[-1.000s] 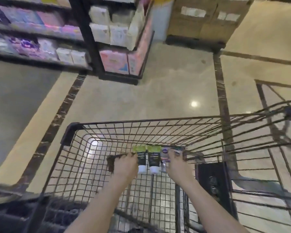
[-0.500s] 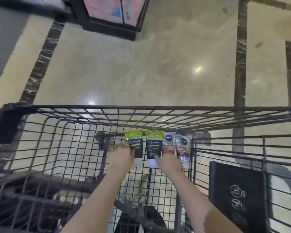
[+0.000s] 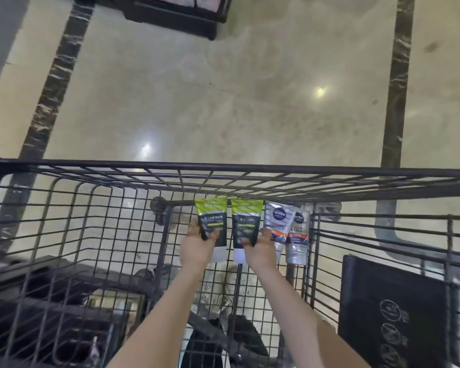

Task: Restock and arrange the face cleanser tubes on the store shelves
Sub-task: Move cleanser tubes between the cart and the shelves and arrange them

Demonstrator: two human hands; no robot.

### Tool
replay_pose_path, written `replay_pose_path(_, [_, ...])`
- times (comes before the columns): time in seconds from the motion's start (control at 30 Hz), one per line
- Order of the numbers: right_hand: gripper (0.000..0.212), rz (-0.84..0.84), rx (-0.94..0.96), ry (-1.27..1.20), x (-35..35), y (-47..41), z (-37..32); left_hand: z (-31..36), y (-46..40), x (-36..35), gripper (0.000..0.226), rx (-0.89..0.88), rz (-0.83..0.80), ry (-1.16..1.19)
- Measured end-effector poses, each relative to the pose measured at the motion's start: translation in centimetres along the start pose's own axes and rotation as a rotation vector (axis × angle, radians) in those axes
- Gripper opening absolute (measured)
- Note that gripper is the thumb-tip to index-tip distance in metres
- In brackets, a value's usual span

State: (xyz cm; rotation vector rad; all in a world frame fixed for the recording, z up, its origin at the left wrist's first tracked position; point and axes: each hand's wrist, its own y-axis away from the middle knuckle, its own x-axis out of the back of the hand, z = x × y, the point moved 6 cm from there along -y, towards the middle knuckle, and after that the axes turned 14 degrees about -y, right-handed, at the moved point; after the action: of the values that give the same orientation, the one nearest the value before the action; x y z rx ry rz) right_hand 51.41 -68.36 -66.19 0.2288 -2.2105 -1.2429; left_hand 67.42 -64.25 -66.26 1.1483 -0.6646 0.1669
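Several face cleanser tubes lie side by side on the bottom of a black wire cart (image 3: 223, 166). My left hand (image 3: 197, 248) grips a green-and-black tube (image 3: 213, 221) at the left of the row. My right hand (image 3: 259, 251) grips the second green-and-black tube (image 3: 246, 221), with fingers also over the lower end of a silver tube with a blue round logo (image 3: 278, 219). Another silver tube (image 3: 298, 237) lies at the right end, untouched.
A black panel (image 3: 393, 309) stands inside the cart at the right. The base of a black shelf unit (image 3: 175, 14) sits on the glossy beige floor (image 3: 223, 102) at top centre. Dark marble strips (image 3: 395, 88) cross the floor.
The view has tilted down and closer to the cart, so the shelves have slid out of sight. Both hands have settled onto the green-and-black tubes.
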Motion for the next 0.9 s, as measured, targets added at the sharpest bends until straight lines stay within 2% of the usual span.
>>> replay_pose_path(0.17, [0.041,-0.001,-0.06,-0.206,0.7,1.1,0.7,-0.6,1.8,1.1,0.039,-0.01,0.011,0.177])
replay_pose_path(0.3, [0.029,-0.035,-0.034,-0.487,1.6,3.8,0.7,-1.6,3.0,1.3,0.058,-0.023,-0.005,0.378])
replay_pose_path(0.4, [0.008,-0.075,0.038,-0.623,2.7,6.6,-0.4,-1.2,5.3,2.9,0.027,-0.064,-0.012,0.479])
replay_pose_path(0.53, [0.014,-0.093,0.115,-0.742,4.1,10.7,-2.0,0.0,9.3,5.9,0.027,-0.152,0.016,0.61])
replay_pose_path(0.63, [0.014,-0.112,0.187,-0.829,5.2,14.0,-3.3,0.6,12.4,7.9,0.018,-0.234,0.021,0.692])
replay_pose_path(0.7, [0.016,-0.128,0.241,-0.88,6.0,16.4,-4.1,0.6,14.3,8.9,0.02,-0.269,0.019,0.752])
replay_pose_path(0.83, [0.02,-0.131,0.342,-0.929,7.9,20.8,-5.3,0.7,17.9,11.0,0.039,-0.312,0.06,0.832])
replay_pose_path(0.9, [0.018,-0.14,0.391,-0.94,8.8,22.8,-5.8,0.9,19.9,12.2,0.031,-0.345,0.092,0.868])
